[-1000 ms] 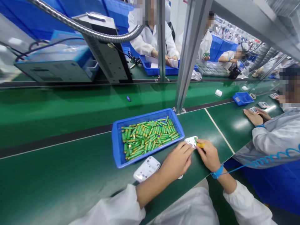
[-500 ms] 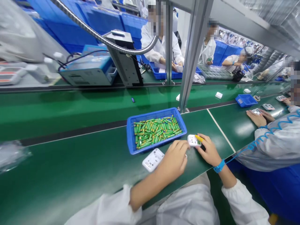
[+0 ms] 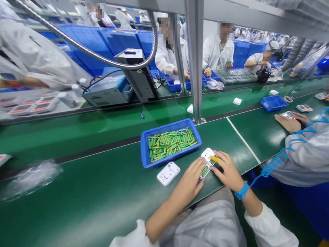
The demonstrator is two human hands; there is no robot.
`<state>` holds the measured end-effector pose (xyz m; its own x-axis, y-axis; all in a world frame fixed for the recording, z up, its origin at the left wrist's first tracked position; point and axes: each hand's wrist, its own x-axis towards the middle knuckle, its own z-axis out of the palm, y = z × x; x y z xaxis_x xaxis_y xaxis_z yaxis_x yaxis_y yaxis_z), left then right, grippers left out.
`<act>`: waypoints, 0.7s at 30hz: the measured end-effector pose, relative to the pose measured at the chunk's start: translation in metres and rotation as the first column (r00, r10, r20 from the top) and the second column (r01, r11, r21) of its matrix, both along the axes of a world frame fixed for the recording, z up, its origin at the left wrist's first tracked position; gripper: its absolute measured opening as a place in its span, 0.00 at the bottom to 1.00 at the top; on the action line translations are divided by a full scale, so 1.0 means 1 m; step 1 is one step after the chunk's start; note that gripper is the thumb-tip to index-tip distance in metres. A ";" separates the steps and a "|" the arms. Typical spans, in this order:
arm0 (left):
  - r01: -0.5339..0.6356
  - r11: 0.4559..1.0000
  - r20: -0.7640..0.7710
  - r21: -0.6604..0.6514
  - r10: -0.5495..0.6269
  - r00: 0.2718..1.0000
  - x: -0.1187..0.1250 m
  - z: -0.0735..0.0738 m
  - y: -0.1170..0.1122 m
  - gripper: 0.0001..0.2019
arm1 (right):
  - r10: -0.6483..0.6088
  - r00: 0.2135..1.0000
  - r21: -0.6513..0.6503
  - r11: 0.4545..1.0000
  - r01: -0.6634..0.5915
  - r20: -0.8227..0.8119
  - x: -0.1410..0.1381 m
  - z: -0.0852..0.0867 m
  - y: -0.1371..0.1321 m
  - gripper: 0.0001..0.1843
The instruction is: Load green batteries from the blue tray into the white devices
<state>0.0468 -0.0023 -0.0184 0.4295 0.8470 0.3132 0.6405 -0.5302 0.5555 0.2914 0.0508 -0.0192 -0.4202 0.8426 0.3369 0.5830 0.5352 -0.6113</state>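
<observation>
Two small white plastic devices lie close together between my hands, green batteries showing in their compartments. My left hand [image 3: 192, 176] has its fingers closed over the nearer white device [image 3: 201, 177], hiding much of it. Fingers of my right hand [image 3: 228, 171], one wearing a yellow finger cot [image 3: 215, 159], grip the farther white device [image 3: 207, 153] at its battery end. To the left of my left hand a third white device [image 3: 168, 174] lies apart on the green bench. Just beyond stands a blue tray [image 3: 145, 160] full of green batteries [image 3: 172, 142].
A metal post [image 3: 194, 68] rises behind the blue tray. A crumpled clear plastic bag [image 3: 32, 178] lies at the left. A co-worker's hands [image 3: 289, 122] work at the right near a small blue bin [image 3: 273, 103]. A blue coiled cord [image 3: 272, 168] runs from my right wristband.
My left hand has drawn the nearer device up beside the farther one, and its batteries now show. The farther device has turned slightly. The camera view has shifted.
</observation>
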 end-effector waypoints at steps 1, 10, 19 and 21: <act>0.036 0.999 -0.008 -0.006 -0.036 0.999 0.001 0.002 0.008 0.36 | -0.023 1.000 0.013 1.000 0.023 -0.003 0.002 0.000 0.002 0.22; 0.322 0.947 -0.045 0.021 -0.321 0.946 0.070 0.018 0.107 0.31 | -0.398 0.917 0.114 0.910 0.400 -0.042 0.068 -0.009 0.038 0.18; 0.372 0.928 -0.065 0.027 -0.370 0.927 0.170 0.032 0.173 0.31 | -0.540 0.837 0.168 0.820 0.547 -0.087 0.147 0.005 0.100 0.19; 0.385 0.923 -0.029 0.032 -0.384 0.923 0.162 0.034 0.157 0.31 | -0.552 0.827 0.183 0.806 0.562 -0.110 0.149 -0.001 0.093 0.21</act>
